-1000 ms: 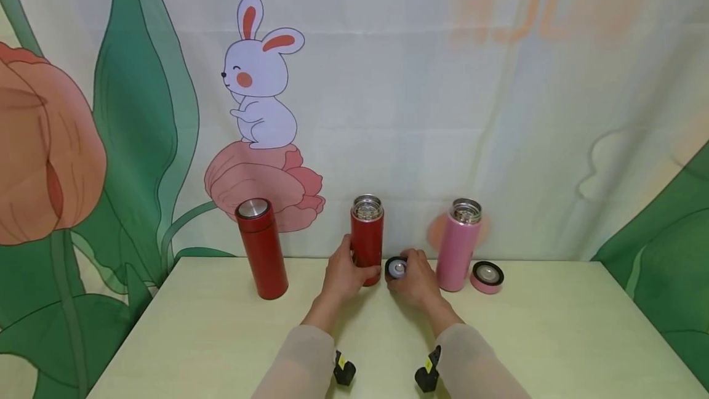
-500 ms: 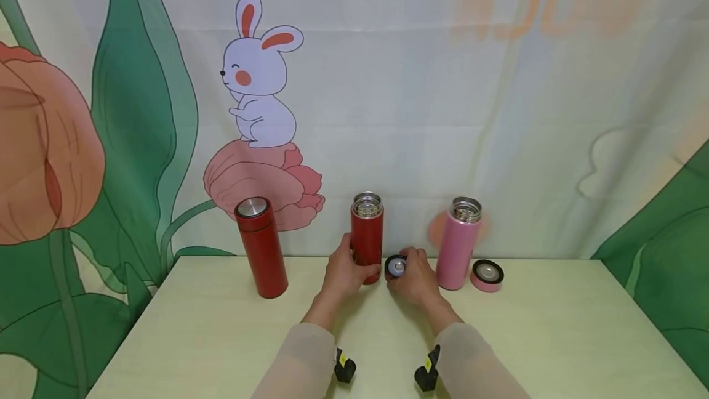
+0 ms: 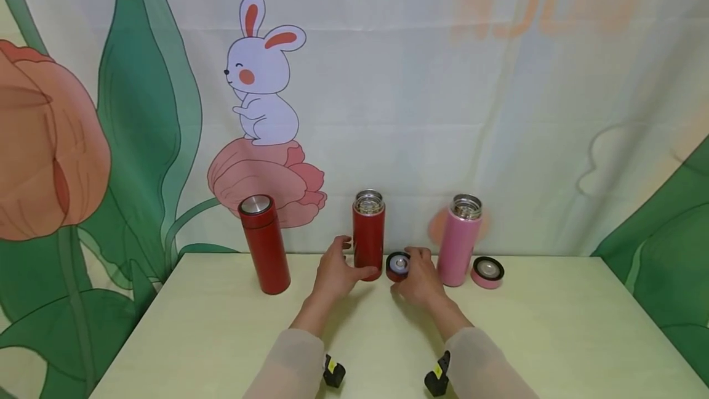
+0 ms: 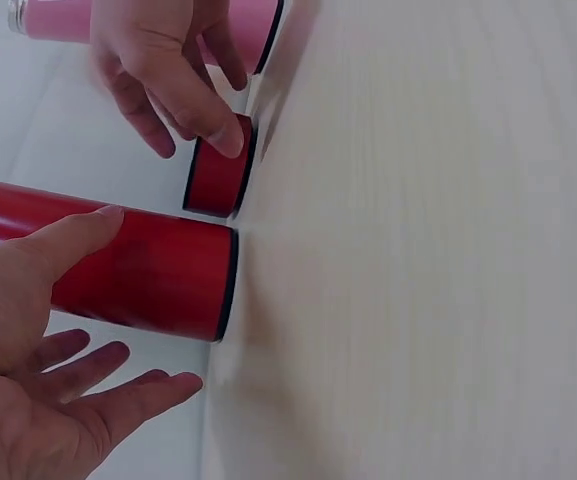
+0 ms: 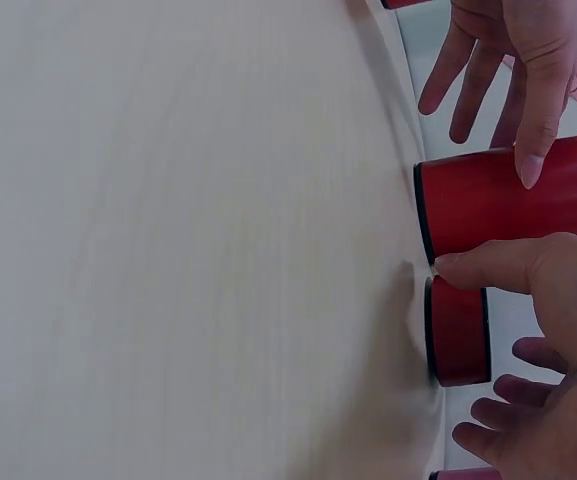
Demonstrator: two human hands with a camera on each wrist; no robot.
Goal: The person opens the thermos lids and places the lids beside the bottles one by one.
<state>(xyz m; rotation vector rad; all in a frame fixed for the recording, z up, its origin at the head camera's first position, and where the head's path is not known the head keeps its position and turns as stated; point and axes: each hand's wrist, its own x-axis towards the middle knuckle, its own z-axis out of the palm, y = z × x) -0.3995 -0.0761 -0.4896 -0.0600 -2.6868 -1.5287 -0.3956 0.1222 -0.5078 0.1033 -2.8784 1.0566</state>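
Note:
A red thermos bottle [image 3: 368, 239] stands upright in the middle of the table, its steel mouth uncovered. Close on its right lies a red lid [image 3: 396, 268], inner side up. My left hand [image 3: 334, 273] is at the bottle's left, fingers loosely spread and apart from it. The left thumb [image 4: 83, 235] lies across the bottle's front; whether it touches cannot be told. Beside the lid is my right hand [image 3: 421, 279], its fingers off the lid in the right wrist view. The right thumb [image 5: 488, 266] overlaps the lid's edge nearest the bottle.
A closed red thermos bottle [image 3: 266, 251] stands at the left. To the right of my right hand stands an uncovered pink thermos bottle [image 3: 460, 242], its pink lid [image 3: 488, 274] lying beside it. A printed curtain [image 3: 399, 91] hangs behind the table [image 3: 221, 337].
My left hand has loosened from the red bottle and drawn slightly left. The right hand's fingers have come away from the red lid, moving slightly right. Bottles and lids stay in place.

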